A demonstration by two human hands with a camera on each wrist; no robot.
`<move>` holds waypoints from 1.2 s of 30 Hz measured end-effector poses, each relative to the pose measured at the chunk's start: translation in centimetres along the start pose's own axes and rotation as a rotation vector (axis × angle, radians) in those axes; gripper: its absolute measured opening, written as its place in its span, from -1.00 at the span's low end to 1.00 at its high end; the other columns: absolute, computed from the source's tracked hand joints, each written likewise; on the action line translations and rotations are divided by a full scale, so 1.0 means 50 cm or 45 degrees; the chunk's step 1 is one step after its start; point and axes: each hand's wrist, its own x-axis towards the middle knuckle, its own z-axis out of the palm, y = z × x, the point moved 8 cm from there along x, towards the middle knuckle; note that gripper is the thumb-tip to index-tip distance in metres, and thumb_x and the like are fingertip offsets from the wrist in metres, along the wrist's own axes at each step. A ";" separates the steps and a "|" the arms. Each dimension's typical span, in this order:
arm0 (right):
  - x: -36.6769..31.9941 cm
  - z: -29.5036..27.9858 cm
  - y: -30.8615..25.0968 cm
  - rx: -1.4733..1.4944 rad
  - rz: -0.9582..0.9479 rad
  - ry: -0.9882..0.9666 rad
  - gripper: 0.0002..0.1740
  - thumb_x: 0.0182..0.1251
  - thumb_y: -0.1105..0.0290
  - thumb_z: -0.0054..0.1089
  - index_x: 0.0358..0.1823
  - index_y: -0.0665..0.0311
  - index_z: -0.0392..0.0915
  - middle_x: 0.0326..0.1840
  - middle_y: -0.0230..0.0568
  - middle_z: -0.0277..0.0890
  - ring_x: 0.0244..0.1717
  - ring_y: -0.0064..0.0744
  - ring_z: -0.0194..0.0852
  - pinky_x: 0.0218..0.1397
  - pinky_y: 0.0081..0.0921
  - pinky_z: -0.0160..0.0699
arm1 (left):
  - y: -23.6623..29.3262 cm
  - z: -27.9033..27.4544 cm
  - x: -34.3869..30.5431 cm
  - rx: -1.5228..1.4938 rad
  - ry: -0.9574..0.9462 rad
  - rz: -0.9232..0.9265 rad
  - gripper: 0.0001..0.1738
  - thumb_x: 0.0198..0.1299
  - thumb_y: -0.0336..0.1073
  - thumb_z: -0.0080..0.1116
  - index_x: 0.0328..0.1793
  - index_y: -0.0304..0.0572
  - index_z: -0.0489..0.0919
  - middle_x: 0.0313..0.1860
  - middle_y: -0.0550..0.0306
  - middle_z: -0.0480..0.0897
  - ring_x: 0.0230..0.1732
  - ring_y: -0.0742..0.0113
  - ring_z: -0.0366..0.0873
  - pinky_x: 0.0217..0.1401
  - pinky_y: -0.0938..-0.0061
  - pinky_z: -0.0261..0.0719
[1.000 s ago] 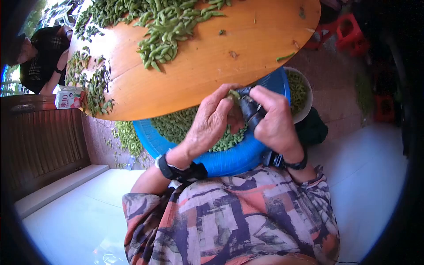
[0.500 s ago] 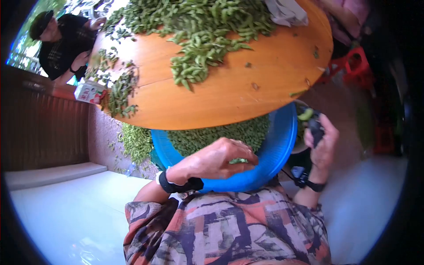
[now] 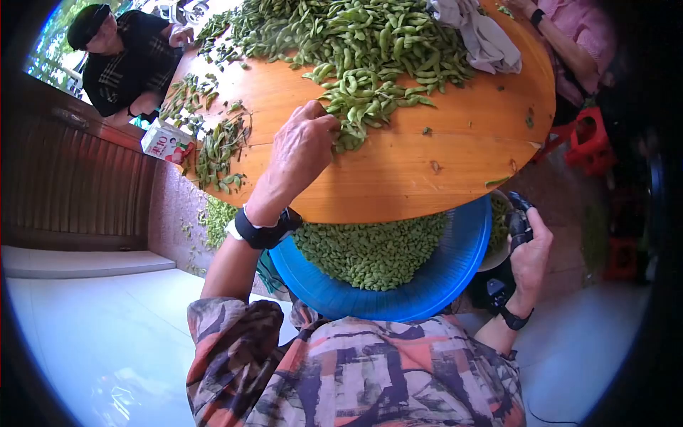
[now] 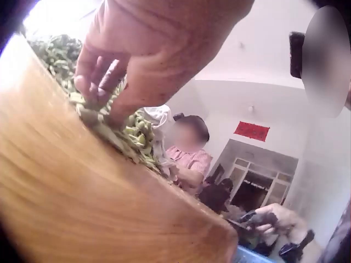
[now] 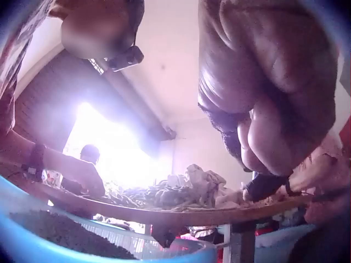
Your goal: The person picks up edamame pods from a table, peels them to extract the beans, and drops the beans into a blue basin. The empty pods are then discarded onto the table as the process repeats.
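Note:
My left hand (image 3: 302, 146) reaches over the wooden table (image 3: 398, 181), fingertips at the near edge of a heap of green bean pods (image 3: 363, 107). In the left wrist view, its thumb and fingers (image 4: 82, 82) stand apart, with pods (image 4: 96, 118) right at their tips. My right hand (image 3: 530, 252) hangs to the right of a blue basin (image 3: 388, 306), fingers loosely curled, with black coverings on some of them. No pod shows in it. Shelled green beans (image 3: 377, 256) fill the basin's bottom, partly hidden under the table edge.
A pale bowl (image 3: 496, 260) of green pieces stands right of the basin. Darker pods (image 3: 220, 149) and a white carton (image 3: 167, 142) lie at the table's left. A cloth (image 3: 484, 39) lies at the far right. Two people sit around the table; a red stool (image 3: 590, 142) stands beyond.
First both hands were together over the basin at a pod. They parted, the right moving right with a pod that no longer shows. My left hand has moved forward to the pod heap.

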 end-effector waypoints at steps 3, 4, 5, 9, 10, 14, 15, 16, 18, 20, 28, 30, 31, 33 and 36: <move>-0.013 0.072 -0.079 0.043 -0.237 -0.249 -0.56 0.18 0.70 -0.01 0.08 0.35 0.61 -0.34 -0.35 0.61 -0.31 -0.62 0.53 -0.22 -0.67 0.47 | 0.037 -0.003 -0.029 -0.110 0.069 0.017 -0.86 0.21 -0.47 0.17 -0.11 -0.30 0.62 -0.27 -0.03 0.62 -0.33 0.06 0.60 -0.23 0.30 0.54; -0.015 0.100 -0.080 0.160 -0.157 -0.326 -0.56 0.21 0.68 -0.01 0.11 0.32 0.61 -0.37 -0.37 0.59 -0.34 -0.64 0.51 -0.26 -0.66 0.46 | 0.049 0.001 -0.043 -0.219 0.067 -0.018 -0.88 0.26 -0.46 0.16 -0.10 -0.31 0.60 -0.31 0.02 0.63 -0.41 0.18 0.59 -0.32 0.38 0.53; -0.018 0.130 -0.077 0.275 -0.075 -0.399 -0.56 0.25 0.65 -0.02 0.14 0.30 0.61 -0.40 -0.39 0.57 -0.38 -0.65 0.49 -0.30 -0.66 0.45 | 0.076 0.007 -0.059 -0.241 0.047 -0.007 -0.88 0.26 -0.46 0.16 -0.10 -0.31 0.60 -0.31 0.02 0.63 -0.41 0.18 0.59 -0.32 0.38 0.53; -0.020 0.209 -0.070 0.710 0.165 -0.594 -0.65 0.38 0.49 -0.03 0.12 0.34 0.60 -0.56 -0.52 0.42 -0.57 -0.76 0.32 -0.51 -0.71 0.28 | 0.160 0.118 -0.130 -1.650 -0.480 -0.622 -0.85 0.44 -0.32 0.08 -0.04 -0.26 0.55 -0.43 0.29 0.57 -0.50 0.64 0.43 -0.50 0.71 0.33; -0.022 0.211 -0.075 0.768 0.180 -0.597 -0.68 0.38 0.47 -0.01 0.07 0.36 0.61 -0.57 -0.53 0.41 -0.58 -0.78 0.30 -0.53 -0.73 0.25 | 0.174 0.137 -0.144 -1.766 -0.496 -0.703 -0.84 0.43 -0.29 0.12 -0.07 -0.24 0.56 -0.52 0.36 0.50 -0.53 0.64 0.38 -0.49 0.69 0.30; -0.022 0.215 -0.062 0.850 0.222 -0.644 -0.76 0.38 0.41 0.04 -0.09 0.37 0.62 -0.59 -0.56 0.38 -0.61 -0.83 0.26 -0.58 -0.76 0.19 | 0.190 0.168 -0.166 -1.845 -0.467 -0.802 -0.86 0.42 -0.31 0.13 -0.10 -0.25 0.56 -0.52 0.37 0.48 -0.54 0.63 0.36 -0.52 0.69 0.28; -0.024 0.215 -0.061 0.846 0.228 -0.642 -0.76 0.38 0.41 0.04 -0.09 0.37 0.62 -0.59 -0.56 0.38 -0.61 -0.83 0.26 -0.58 -0.76 0.19 | 0.190 0.165 -0.163 -1.792 -0.405 -0.745 -0.85 0.42 -0.31 0.14 -0.10 -0.26 0.57 -0.52 0.36 0.49 -0.54 0.63 0.36 -0.52 0.68 0.30; -0.025 0.215 -0.058 0.875 0.261 -0.626 -0.78 0.37 0.41 0.05 -0.12 0.37 0.61 -0.60 -0.56 0.38 -0.61 -0.82 0.26 -0.58 -0.76 0.19 | 0.191 0.161 -0.159 -1.735 -0.343 -0.687 -0.85 0.41 -0.31 0.15 -0.10 -0.27 0.57 -0.52 0.35 0.50 -0.54 0.64 0.37 -0.51 0.67 0.32; -0.025 0.213 -0.052 0.909 0.297 -0.606 -0.79 0.36 0.41 0.06 -0.15 0.38 0.61 -0.60 -0.56 0.38 -0.61 -0.82 0.26 -0.58 -0.75 0.19 | 0.195 0.159 -0.157 -1.623 -0.314 -0.644 -0.84 0.41 -0.31 0.16 -0.11 -0.29 0.58 -0.52 0.34 0.51 -0.52 0.64 0.38 -0.49 0.67 0.35; -0.023 0.209 -0.053 0.883 0.258 -0.603 -0.81 0.35 0.43 0.05 -0.17 0.36 0.61 -0.61 -0.55 0.37 -0.61 -0.82 0.27 -0.58 -0.75 0.20 | 0.197 0.149 -0.153 -1.508 -0.286 -0.597 -0.83 0.40 -0.31 0.16 -0.11 -0.31 0.58 -0.52 0.34 0.52 -0.51 0.64 0.39 -0.47 0.67 0.37; -0.020 0.195 -0.050 0.810 0.130 -0.607 -0.80 0.35 0.42 0.04 -0.17 0.35 0.60 -0.58 -0.53 0.39 -0.59 -0.80 0.30 -0.58 -0.74 0.20 | 0.204 0.163 -0.163 -1.661 -0.412 -0.647 -0.84 0.41 -0.33 0.13 -0.09 -0.31 0.58 -0.50 0.30 0.56 -0.50 0.62 0.40 -0.47 0.68 0.35; -0.018 0.194 -0.042 0.920 0.163 -0.648 -0.78 0.36 0.39 0.04 -0.15 0.36 0.60 -0.57 -0.54 0.39 -0.59 -0.80 0.29 -0.58 -0.74 0.20 | 0.216 0.189 -0.174 -2.072 -0.508 -0.878 -0.85 0.42 -0.32 0.12 -0.11 -0.28 0.57 -0.48 0.30 0.56 -0.50 0.60 0.40 -0.48 0.69 0.34; -0.021 0.205 -0.037 1.121 0.226 -0.725 -0.76 0.36 0.36 0.05 -0.12 0.38 0.58 -0.57 -0.53 0.39 -0.59 -0.80 0.28 -0.58 -0.74 0.20 | 0.234 0.207 -0.187 -2.479 -0.596 -1.119 -0.85 0.43 -0.31 0.10 -0.12 -0.25 0.57 -0.45 0.29 0.57 -0.51 0.58 0.41 -0.50 0.69 0.32; -0.028 0.210 -0.034 1.324 0.287 -0.794 -0.73 0.37 0.33 0.06 -0.08 0.39 0.57 -0.57 -0.53 0.38 -0.59 -0.80 0.27 -0.58 -0.74 0.20 | 0.252 0.211 -0.183 -2.648 -0.647 -0.937 -0.83 0.45 -0.27 0.07 -0.14 -0.21 0.57 -0.42 0.28 0.58 -0.51 0.57 0.42 -0.52 0.69 0.31; -0.037 0.202 -0.027 1.135 0.168 -0.759 -0.67 0.39 0.26 0.04 -0.05 0.42 0.54 -0.57 -0.52 0.36 -0.61 -0.80 0.22 -0.58 -0.75 0.19 | 0.251 0.217 -0.192 -2.564 -0.660 -0.992 -0.86 0.43 -0.31 0.10 -0.10 -0.24 0.57 -0.44 0.27 0.57 -0.53 0.58 0.41 -0.54 0.69 0.30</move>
